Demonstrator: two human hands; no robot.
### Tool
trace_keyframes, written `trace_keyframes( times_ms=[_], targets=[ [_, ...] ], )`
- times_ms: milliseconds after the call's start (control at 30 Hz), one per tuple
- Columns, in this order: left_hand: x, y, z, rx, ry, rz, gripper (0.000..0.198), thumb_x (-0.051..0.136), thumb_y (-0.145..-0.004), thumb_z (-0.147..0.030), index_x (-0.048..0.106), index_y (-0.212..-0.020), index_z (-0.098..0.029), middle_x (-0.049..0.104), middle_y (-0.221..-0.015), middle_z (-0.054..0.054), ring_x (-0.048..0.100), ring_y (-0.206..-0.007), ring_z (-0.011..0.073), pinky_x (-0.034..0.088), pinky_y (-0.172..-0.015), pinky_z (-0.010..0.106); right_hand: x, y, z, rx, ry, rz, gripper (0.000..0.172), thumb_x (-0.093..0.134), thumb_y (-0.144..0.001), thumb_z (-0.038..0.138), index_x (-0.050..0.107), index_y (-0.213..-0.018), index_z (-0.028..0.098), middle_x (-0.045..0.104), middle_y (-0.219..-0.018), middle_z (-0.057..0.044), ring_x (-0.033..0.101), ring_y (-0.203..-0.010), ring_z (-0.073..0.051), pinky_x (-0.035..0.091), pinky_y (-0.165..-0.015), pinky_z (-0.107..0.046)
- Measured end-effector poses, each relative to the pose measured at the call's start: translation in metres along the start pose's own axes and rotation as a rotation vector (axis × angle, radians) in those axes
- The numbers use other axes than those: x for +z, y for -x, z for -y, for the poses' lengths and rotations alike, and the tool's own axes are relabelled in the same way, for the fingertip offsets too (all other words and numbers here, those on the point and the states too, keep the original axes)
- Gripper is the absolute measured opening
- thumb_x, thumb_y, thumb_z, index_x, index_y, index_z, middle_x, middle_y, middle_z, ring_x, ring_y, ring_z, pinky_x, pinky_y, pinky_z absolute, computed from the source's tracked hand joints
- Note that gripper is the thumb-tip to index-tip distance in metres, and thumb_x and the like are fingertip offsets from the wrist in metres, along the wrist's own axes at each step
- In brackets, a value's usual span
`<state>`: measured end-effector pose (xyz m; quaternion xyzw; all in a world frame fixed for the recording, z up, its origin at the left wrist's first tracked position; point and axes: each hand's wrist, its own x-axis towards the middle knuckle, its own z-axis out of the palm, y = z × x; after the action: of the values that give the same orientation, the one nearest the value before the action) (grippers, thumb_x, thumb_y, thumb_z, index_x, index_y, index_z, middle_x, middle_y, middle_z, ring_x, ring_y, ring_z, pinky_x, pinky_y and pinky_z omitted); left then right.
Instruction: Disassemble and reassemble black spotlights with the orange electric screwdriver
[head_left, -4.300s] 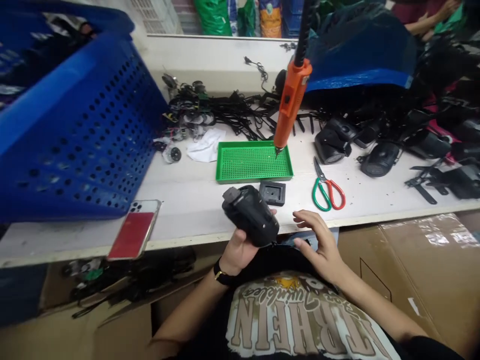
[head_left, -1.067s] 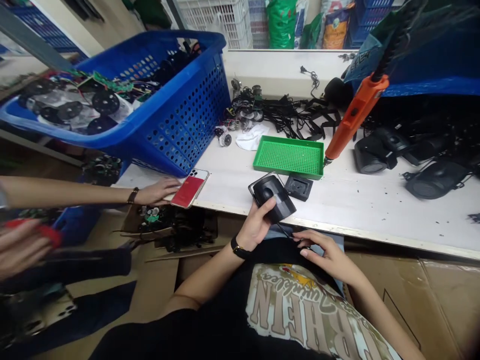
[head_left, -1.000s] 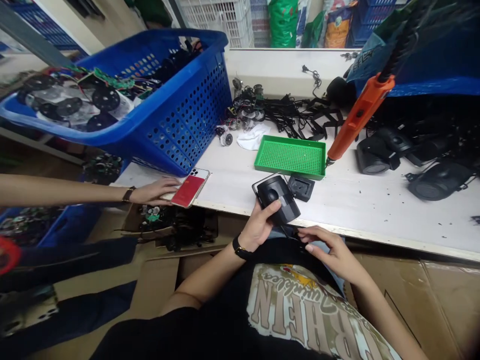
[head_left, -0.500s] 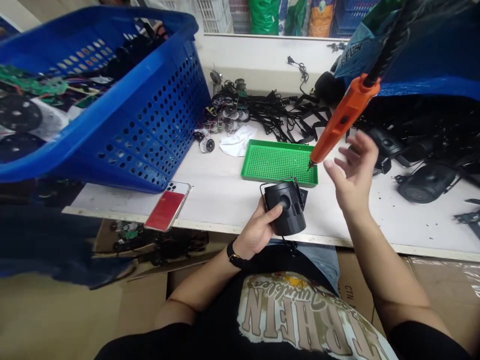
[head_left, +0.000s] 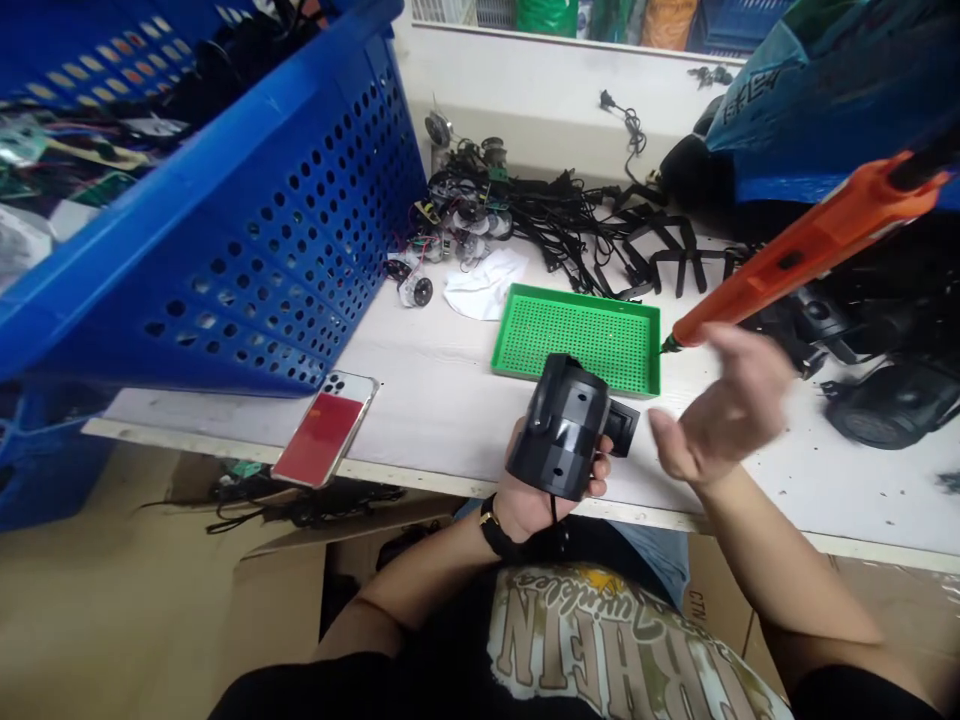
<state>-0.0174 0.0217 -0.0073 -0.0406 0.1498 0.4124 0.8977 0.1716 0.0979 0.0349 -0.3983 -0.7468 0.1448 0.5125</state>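
Observation:
A black cylindrical lamp housing with a bracket and a short cord lies tilted in my left hand, whose fingers wrap round its underside. My right hand is apart from the housing, to its right, fingers spread though a little blurred, holding nothing. Just above that hand hangs an orange electric screwdriver, its tip slanting down to the left, close to the green perforated tray's right edge. The tray sits flat on the table behind the housing.
A large blue basket full of circuit boards and wires stands at left. Near the front edge lies a red-backed phone. Black cables and small motors are heaped at the back. More black lamps lie at right.
My left hand has turned the lamp housing over so another side faces up. The screwdriver has swung right and tilted flatter. My right hand has moved slightly right and lower.

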Motion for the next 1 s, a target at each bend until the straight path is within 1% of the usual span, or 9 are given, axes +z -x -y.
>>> trace_keyframes(
  times_ms=[133,233,333,400,500,600,700,833,1000],
  targets=[
    [-0.001,-0.006,0.01,-0.07,-0.067,-0.077,0.044,0.079,-0.087,-0.048,0.075,-0.109,-0.01,0.079,-0.098,0.013,0.073,-0.082,0.0237,0.057,-0.073,0.034,0.002,0.011,0.013,0.344,-0.398,0.425,0.062,0.054,-0.098,0.071,0.058,-0.15,0.036,0.066,-0.146,-0.008,0.069,-0.125,-0.031,0.06,-0.106,-0.054],
    [-0.001,-0.002,0.015,0.071,-0.141,-0.2,0.036,0.083,-0.089,-0.041,0.076,-0.112,-0.013,0.08,-0.102,0.007,0.074,-0.092,0.0202,0.058,-0.09,0.033,0.0,0.006,0.016,0.465,-0.505,0.498,0.056,0.06,-0.096,0.072,0.072,-0.131,0.03,0.077,-0.126,-0.007,0.072,-0.116,-0.027,0.059,-0.104,-0.046],
    [0.0,0.009,0.016,0.165,-0.302,-0.16,0.063,0.088,-0.08,-0.056,0.073,-0.128,-0.018,0.08,-0.114,0.009,0.075,-0.108,0.0281,0.059,-0.099,0.04,-0.001,0.01,0.021,0.41,-0.337,0.545,0.044,0.058,-0.102,0.06,0.072,-0.128,0.028,0.077,-0.122,-0.007,0.073,-0.113,-0.025,0.059,-0.1,-0.045],
    [0.0,0.017,0.015,0.159,-0.402,-0.106,0.075,0.098,-0.07,-0.049,0.069,-0.135,-0.022,0.08,-0.117,0.009,0.074,-0.115,0.0329,0.059,-0.102,0.045,0.0,0.019,0.026,0.282,-0.123,0.451,0.038,0.055,-0.106,0.051,0.067,-0.136,0.031,0.074,-0.127,-0.008,0.07,-0.119,-0.028,0.058,-0.102,-0.049],
    [0.001,0.025,0.013,0.118,-0.479,-0.117,0.073,0.096,-0.074,-0.039,0.066,-0.138,-0.021,0.08,-0.115,0.013,0.076,-0.112,0.0363,0.061,-0.098,0.052,-0.001,0.032,0.026,0.03,0.263,-0.156,0.052,0.059,-0.101,0.047,0.048,-0.151,0.041,0.055,-0.147,-0.01,0.056,-0.138,-0.036,0.05,-0.112,-0.065],
    [0.003,0.026,0.011,0.141,-0.513,-0.145,0.065,0.092,-0.077,-0.044,0.068,-0.131,-0.017,0.08,-0.111,0.016,0.078,-0.106,0.0373,0.062,-0.094,0.054,-0.007,0.025,0.015,0.088,0.292,-0.583,0.068,0.059,-0.097,0.051,0.027,-0.157,0.047,0.033,-0.16,-0.01,0.048,-0.146,-0.039,0.051,-0.113,-0.07],
    [0.004,0.024,0.011,0.175,-0.543,-0.148,0.062,0.093,-0.075,-0.042,0.069,-0.125,-0.016,0.08,-0.11,0.016,0.078,-0.105,0.0365,0.062,-0.094,0.053,-0.013,-0.004,-0.002,0.191,0.058,-0.457,0.074,0.056,-0.096,0.062,0.02,-0.158,0.044,0.034,-0.162,-0.012,0.054,-0.141,-0.037,0.06,-0.104,-0.063],
    [0.001,0.026,0.016,0.238,-0.545,-0.184,0.072,0.094,-0.074,-0.039,0.065,-0.137,-0.021,0.079,-0.11,0.011,0.077,-0.101,0.0327,0.063,-0.091,0.05,-0.005,-0.04,-0.011,0.28,-0.186,-0.232,0.065,0.052,-0.095,0.071,0.034,-0.149,0.04,0.059,-0.135,-0.012,0.071,-0.115,-0.032,0.066,-0.076,-0.047],
    [-0.005,0.036,0.019,0.291,-0.512,-0.168,0.068,0.097,-0.069,-0.035,0.068,-0.13,-0.022,0.079,-0.105,0.009,0.076,-0.094,0.0273,0.064,-0.084,0.042,0.004,-0.035,0.021,0.206,-0.463,-0.378,0.052,0.059,-0.09,0.065,0.064,-0.127,0.029,0.059,-0.139,-0.014,0.069,-0.111,-0.031,0.057,-0.05,-0.033]
  ],
)
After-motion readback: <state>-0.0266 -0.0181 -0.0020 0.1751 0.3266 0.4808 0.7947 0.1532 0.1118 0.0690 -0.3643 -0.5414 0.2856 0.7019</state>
